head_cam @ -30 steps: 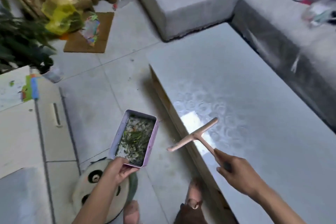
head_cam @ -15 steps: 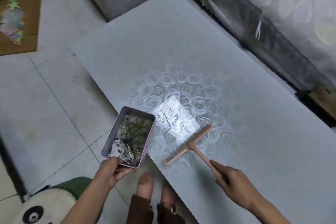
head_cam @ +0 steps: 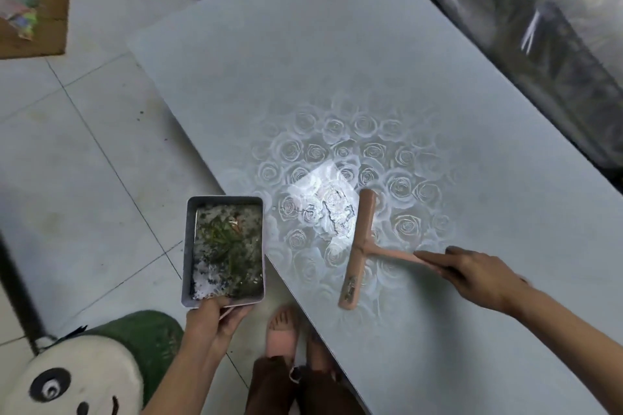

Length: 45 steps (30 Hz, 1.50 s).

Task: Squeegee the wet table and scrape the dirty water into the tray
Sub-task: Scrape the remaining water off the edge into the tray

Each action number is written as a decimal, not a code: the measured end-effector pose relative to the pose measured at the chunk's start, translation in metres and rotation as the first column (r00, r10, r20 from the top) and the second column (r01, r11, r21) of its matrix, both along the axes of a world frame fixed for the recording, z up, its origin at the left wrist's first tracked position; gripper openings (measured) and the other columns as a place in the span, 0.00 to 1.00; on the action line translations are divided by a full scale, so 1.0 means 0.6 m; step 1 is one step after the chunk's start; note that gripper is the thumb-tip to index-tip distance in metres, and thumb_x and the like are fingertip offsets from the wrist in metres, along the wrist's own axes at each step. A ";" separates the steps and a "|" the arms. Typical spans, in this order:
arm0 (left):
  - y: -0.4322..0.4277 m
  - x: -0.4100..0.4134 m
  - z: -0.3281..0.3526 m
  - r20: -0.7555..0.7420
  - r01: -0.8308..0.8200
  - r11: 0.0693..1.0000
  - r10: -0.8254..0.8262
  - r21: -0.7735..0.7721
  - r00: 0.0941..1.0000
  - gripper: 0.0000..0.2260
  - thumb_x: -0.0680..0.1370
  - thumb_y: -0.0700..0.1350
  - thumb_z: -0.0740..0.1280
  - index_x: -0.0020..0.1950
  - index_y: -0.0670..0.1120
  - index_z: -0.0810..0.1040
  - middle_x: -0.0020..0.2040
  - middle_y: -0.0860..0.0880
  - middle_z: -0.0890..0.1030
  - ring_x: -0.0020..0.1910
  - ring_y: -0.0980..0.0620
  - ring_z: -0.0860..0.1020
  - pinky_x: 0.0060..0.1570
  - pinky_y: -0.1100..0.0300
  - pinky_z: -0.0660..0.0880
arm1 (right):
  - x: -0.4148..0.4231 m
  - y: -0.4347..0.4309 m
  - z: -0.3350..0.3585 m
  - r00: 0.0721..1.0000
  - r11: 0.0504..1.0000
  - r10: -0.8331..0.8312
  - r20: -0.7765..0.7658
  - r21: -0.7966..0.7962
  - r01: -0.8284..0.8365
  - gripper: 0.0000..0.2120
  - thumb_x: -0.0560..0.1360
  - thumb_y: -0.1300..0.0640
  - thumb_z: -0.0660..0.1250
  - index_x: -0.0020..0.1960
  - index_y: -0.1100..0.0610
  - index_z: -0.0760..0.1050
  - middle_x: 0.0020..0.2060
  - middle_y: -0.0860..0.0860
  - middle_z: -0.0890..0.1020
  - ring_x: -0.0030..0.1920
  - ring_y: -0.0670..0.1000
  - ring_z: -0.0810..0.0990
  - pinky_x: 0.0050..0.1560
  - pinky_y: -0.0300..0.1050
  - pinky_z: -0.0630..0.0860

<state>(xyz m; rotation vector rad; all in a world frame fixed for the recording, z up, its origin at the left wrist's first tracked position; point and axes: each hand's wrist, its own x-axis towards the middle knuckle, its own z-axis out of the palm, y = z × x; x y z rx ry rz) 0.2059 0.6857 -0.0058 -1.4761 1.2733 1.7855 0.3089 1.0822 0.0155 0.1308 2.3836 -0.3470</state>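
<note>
A long grey table [head_cam: 337, 61] with a rose pattern fills the middle and right of the head view; a bright wet patch [head_cam: 323, 205] shines near its front edge. My right hand [head_cam: 472, 269] grips the handle of a pink squeegee [head_cam: 359, 246], whose blade lies on the table just right of the wet patch. My left hand [head_cam: 215, 317] holds a rectangular tray [head_cam: 188, 239] by its near end, against the table's left edge. The tray contains dirty water with green leaf bits and white flecks.
A panda-faced green stool [head_cam: 84, 371] stands at the lower left. My feet in sandals [head_cam: 283, 330] are by the table edge. A brown mat [head_cam: 50, 10] with colourful scraps lies on the tiled floor at upper left. A grey sofa [head_cam: 539, 44] borders the table's far side.
The view has swung over the table. My right hand turned the squeegee so its blade runs lengthwise beside the wet patch. The tray moved closer to the table edge.
</note>
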 end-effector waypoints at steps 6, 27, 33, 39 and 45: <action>-0.028 0.034 -0.027 0.079 -0.099 0.995 0.098 0.014 0.992 0.11 0.76 0.25 0.52 0.52 0.33 0.70 0.48 0.37 0.76 0.44 0.35 0.75 0.28 0.46 0.79 | -0.018 0.048 0.023 0.992 0.998 0.066 -0.106 -0.014 -0.068 0.22 0.80 0.48 0.56 0.72 0.33 0.57 0.42 0.42 0.71 0.44 0.48 0.77 0.40 0.41 0.72; 0.041 0.046 -0.174 0.119 -0.423 0.896 0.409 0.133 0.905 0.10 0.77 0.26 0.55 0.45 0.37 0.72 0.52 0.38 0.75 0.64 0.36 0.71 0.51 0.44 0.78 | -0.162 -0.034 0.010 0.938 0.943 0.277 -0.208 -0.125 -0.307 0.21 0.76 0.54 0.64 0.67 0.42 0.71 0.33 0.44 0.72 0.32 0.51 0.76 0.30 0.49 0.74; 0.057 0.041 -0.194 0.112 -0.471 0.863 0.458 0.181 0.882 0.07 0.77 0.29 0.56 0.48 0.36 0.72 0.53 0.37 0.74 0.61 0.39 0.74 0.55 0.50 0.78 | -0.184 0.012 0.034 0.916 0.942 0.307 -0.259 -0.055 -0.331 0.18 0.78 0.53 0.62 0.66 0.40 0.73 0.32 0.42 0.72 0.28 0.50 0.75 0.25 0.44 0.74; 0.049 0.040 -0.194 0.110 -0.455 0.872 0.441 0.182 0.891 0.07 0.77 0.30 0.57 0.51 0.35 0.73 0.61 0.36 0.73 0.64 0.38 0.73 0.64 0.45 0.72 | -0.193 -0.056 0.010 0.928 0.926 0.316 -0.197 -0.150 -0.348 0.21 0.75 0.56 0.65 0.66 0.41 0.72 0.34 0.46 0.74 0.31 0.54 0.78 0.29 0.49 0.74; 0.043 0.027 -0.186 0.094 -0.531 0.826 0.523 0.188 0.847 0.19 0.74 0.25 0.59 0.64 0.35 0.70 0.62 0.36 0.75 0.61 0.34 0.74 0.41 0.43 0.79 | -0.244 -0.075 0.019 0.857 0.881 0.406 -0.317 -0.115 -0.459 0.18 0.76 0.54 0.65 0.65 0.42 0.75 0.33 0.42 0.73 0.30 0.53 0.78 0.27 0.45 0.73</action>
